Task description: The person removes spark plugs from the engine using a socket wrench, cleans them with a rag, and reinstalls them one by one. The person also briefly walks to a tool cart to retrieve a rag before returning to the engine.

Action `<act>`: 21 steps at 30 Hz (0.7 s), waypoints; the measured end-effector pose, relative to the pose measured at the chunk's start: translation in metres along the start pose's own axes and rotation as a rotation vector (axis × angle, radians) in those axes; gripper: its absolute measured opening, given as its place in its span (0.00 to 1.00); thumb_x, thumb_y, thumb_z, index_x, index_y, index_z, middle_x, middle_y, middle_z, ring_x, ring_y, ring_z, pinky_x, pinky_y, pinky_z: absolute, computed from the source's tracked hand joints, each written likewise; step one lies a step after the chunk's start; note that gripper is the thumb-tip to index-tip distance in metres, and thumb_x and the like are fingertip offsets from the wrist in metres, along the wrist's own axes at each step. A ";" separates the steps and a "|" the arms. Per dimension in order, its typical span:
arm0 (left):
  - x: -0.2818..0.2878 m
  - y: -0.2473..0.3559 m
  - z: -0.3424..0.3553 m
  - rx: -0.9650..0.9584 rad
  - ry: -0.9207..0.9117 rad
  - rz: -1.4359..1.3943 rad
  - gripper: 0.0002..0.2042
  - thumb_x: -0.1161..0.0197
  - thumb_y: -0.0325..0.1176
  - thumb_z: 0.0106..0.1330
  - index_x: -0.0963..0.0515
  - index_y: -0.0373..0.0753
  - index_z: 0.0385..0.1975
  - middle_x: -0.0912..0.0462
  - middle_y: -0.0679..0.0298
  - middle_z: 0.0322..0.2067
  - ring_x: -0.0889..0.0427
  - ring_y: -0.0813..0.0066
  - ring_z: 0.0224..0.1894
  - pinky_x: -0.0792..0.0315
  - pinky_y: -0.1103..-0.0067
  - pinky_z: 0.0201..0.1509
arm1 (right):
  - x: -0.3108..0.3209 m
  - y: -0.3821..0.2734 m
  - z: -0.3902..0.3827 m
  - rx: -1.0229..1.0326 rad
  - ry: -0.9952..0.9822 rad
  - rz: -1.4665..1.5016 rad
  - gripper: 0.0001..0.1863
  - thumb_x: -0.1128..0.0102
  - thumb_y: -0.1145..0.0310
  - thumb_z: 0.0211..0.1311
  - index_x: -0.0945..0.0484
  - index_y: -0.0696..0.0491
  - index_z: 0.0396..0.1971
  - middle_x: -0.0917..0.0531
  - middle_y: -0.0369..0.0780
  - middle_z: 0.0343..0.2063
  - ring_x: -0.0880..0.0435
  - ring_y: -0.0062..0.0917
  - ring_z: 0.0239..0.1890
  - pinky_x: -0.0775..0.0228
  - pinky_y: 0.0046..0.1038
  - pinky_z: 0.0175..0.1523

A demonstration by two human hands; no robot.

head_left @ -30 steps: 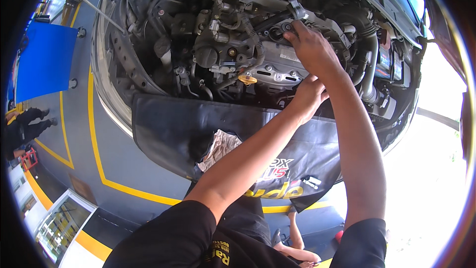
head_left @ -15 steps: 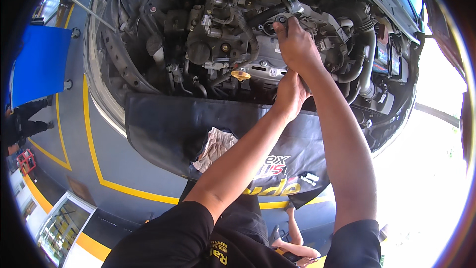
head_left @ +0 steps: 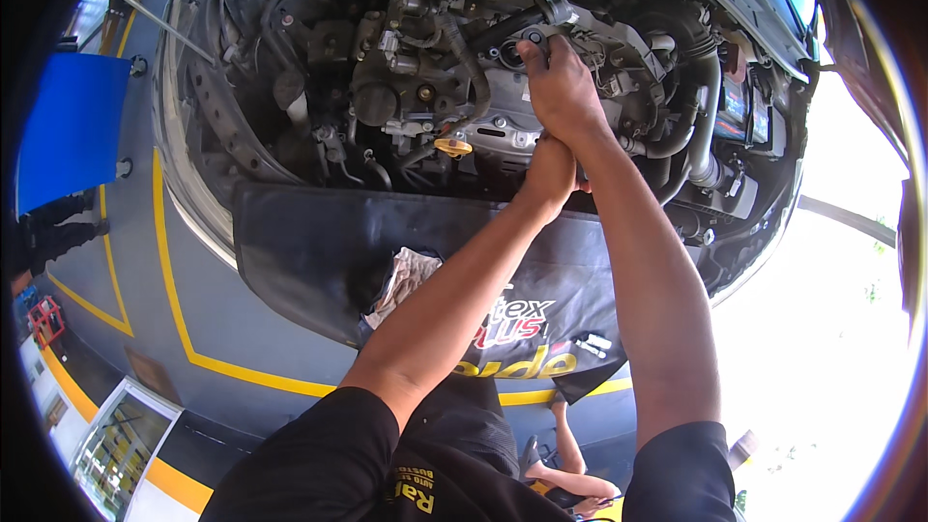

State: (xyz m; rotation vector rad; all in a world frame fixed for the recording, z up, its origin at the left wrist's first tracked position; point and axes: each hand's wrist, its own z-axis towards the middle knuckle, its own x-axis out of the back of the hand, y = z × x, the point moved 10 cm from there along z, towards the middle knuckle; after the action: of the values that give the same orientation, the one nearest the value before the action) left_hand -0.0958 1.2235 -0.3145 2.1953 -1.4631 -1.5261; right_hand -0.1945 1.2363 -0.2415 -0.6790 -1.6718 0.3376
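Observation:
Over the engine point(head_left: 503, 101) of a car with its hood up, my right hand point(head_left: 565, 92) is closed on a dark tool with a round head point(head_left: 535, 37), apparently a ratchet. Its thumb lies beside that head, and the palm hides most of the tool. Nearer to me, my left hand point(head_left: 551, 182) is closed below the right wrist, at the engine's front edge. What its fingers grip is hidden. A yellow dipstick handle point(head_left: 452, 147) sits left of my left hand. Just beyond my right hand stands a black ring-shaped part point(head_left: 554, 4).
A black fender cover point(head_left: 309, 242) drapes the car's front, with a crumpled cloth point(head_left: 401, 280) on it. The battery point(head_left: 749, 116) and a thick air hose point(head_left: 704, 106) lie to the right. At left are a blue panel point(head_left: 72, 130) and a person's dark-clothed legs point(head_left: 58, 227). Another person's bare legs point(head_left: 570, 454) show below.
The whole view has shifted slightly, so the engine and both arms appear a little farther left. Both hands keep about the same place on the engine, still closed.

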 end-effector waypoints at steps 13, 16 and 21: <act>-0.002 -0.002 0.002 0.040 -0.093 0.089 0.19 0.63 0.43 0.80 0.27 0.35 0.46 0.20 0.61 0.34 0.20 0.75 0.29 0.27 0.77 0.23 | 0.000 0.003 0.001 0.005 0.018 0.040 0.30 0.51 0.46 0.73 0.28 0.61 0.53 0.20 0.61 0.50 0.23 0.58 0.57 0.31 0.50 0.61; -0.004 -0.004 -0.001 0.099 -0.130 -0.031 0.23 0.62 0.49 0.80 0.29 0.36 0.55 0.20 0.57 0.44 0.18 0.70 0.43 0.22 0.71 0.39 | 0.000 0.004 -0.001 0.014 0.004 0.034 0.31 0.49 0.44 0.72 0.27 0.61 0.53 0.19 0.60 0.49 0.22 0.57 0.55 0.31 0.50 0.60; 0.022 -0.016 -0.039 0.255 -0.155 0.203 0.35 0.54 0.63 0.76 0.36 0.38 0.68 0.26 0.53 0.63 0.23 0.64 0.60 0.28 0.66 0.60 | 0.026 -0.021 0.000 0.316 0.068 -0.084 0.34 0.48 0.39 0.70 0.24 0.61 0.49 0.15 0.56 0.41 0.17 0.55 0.49 0.26 0.49 0.55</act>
State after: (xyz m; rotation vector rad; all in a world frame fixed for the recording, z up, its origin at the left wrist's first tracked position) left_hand -0.0548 1.1997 -0.3186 2.0104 -1.9598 -1.5453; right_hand -0.2017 1.2355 -0.2088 -0.3801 -1.5338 0.5004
